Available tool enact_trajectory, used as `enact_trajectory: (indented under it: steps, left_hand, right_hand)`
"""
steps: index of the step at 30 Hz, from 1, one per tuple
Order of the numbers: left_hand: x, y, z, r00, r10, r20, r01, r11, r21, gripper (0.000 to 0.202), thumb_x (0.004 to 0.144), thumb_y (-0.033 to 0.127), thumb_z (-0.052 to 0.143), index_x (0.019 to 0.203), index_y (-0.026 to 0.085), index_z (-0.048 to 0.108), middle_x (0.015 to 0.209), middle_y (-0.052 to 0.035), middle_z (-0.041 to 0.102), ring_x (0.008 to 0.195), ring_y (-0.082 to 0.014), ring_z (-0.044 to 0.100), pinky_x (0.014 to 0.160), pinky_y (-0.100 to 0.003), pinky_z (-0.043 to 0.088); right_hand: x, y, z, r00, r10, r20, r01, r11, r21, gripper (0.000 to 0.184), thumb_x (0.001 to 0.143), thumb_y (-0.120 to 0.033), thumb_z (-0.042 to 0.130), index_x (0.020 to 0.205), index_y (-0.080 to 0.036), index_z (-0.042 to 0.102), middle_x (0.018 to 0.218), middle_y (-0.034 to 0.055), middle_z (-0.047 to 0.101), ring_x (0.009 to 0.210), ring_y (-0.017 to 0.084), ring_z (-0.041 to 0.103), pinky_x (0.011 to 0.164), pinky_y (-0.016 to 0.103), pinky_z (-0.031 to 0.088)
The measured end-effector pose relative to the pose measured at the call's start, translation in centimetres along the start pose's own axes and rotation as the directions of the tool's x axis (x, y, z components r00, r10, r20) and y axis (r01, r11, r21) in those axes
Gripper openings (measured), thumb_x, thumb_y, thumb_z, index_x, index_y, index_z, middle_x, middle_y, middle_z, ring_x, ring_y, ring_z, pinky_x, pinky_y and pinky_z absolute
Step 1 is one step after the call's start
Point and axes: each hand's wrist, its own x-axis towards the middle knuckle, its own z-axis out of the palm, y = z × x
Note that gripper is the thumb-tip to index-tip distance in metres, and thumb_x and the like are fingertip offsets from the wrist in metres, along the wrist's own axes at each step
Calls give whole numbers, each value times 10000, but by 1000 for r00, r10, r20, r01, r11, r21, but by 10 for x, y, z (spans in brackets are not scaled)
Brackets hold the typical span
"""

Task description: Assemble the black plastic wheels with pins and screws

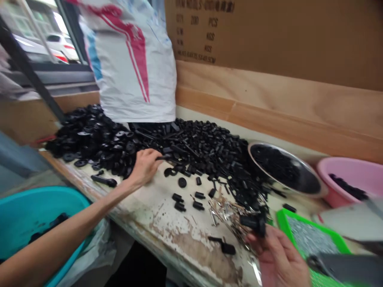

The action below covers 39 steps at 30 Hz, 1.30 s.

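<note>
My left hand [145,165] reaches out over the bench and is closed on a thin black rod [167,158] at the edge of a big heap of small black plastic parts [206,147]. My right hand [277,257] is near the front edge, its fingers pinched on a black plastic piece [253,222]. A scatter of small metal pins [223,211] lies just left of that piece. Loose black cylinders [187,199] lie between the two hands.
A pile of black round wheels [89,135] lies at the left, a white sack [131,59] behind it. A steel bowl [314,191], a pink basin [350,171], a green tray [281,221] and a teal tub [26,211] surround the bench. A cardboard box [284,36] stands behind.
</note>
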Motion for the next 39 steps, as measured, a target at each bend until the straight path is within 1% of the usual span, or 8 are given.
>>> enact_trajectory:
  steps: [4,8,10,13,20,28,31,39]
  left_hand:
    - [-29,36,-15,994,-96,44,103,969,-225,357,897,356,479,1223,214,513,961,-51,682,943,-237,603,837,-362,420]
    - [-88,102,-7,780,-88,620,582,466,-666,362,805,250,593,1157,186,538,915,-43,687,771,-187,653,728,-313,447]
    - [-112,127,7,681,8,732,708,244,-662,291,759,176,599,1041,177,529,952,-36,659,625,-135,629,618,-274,436]
    - [-129,143,22,673,-28,739,738,98,-668,236,749,140,567,964,185,480,873,-6,641,543,-108,595,525,-236,399]
    - [-133,146,23,659,16,752,747,104,-657,225,750,131,568,970,154,531,857,-23,652,494,-80,569,497,-215,398]
    - [-142,153,33,688,0,725,719,130,-683,289,785,188,584,1062,164,504,814,-7,611,471,-73,522,435,-204,379]
    - [-148,154,37,730,-55,681,679,169,-714,328,815,175,557,1133,186,478,756,20,578,522,-89,517,456,-205,395]
    - [-160,151,39,838,-149,525,530,447,-721,204,888,182,467,1084,217,515,719,38,514,620,-99,491,543,-203,386]
  right_hand:
    - [-16,1,-9,959,261,108,-261,965,-16,259,645,-372,833,752,-176,703,810,28,733,695,164,681,652,264,586]
    - [-31,16,2,925,324,197,-329,944,-11,253,688,-396,803,770,-180,700,783,21,725,713,151,661,702,235,554]
    - [-31,19,8,911,318,261,-322,946,-28,245,711,-397,786,778,-181,692,797,20,717,757,158,658,750,241,537]
    - [-27,18,11,907,295,299,-295,954,-46,235,751,-414,746,806,-196,676,830,20,709,774,171,657,758,268,530]
    - [-37,16,4,975,-129,183,192,902,-387,189,750,-361,730,832,-193,706,860,52,700,781,188,655,691,252,530]
    - [-46,13,17,764,-481,429,645,555,-526,35,830,-221,654,863,-216,664,852,15,685,779,145,658,723,220,497]
    - [-49,19,24,728,-523,444,683,488,-544,40,842,-207,643,881,-216,647,858,10,683,760,130,662,698,197,494]
    - [-57,38,39,814,-515,267,575,656,-488,36,852,-247,625,833,-217,634,857,8,673,765,134,643,713,218,488]
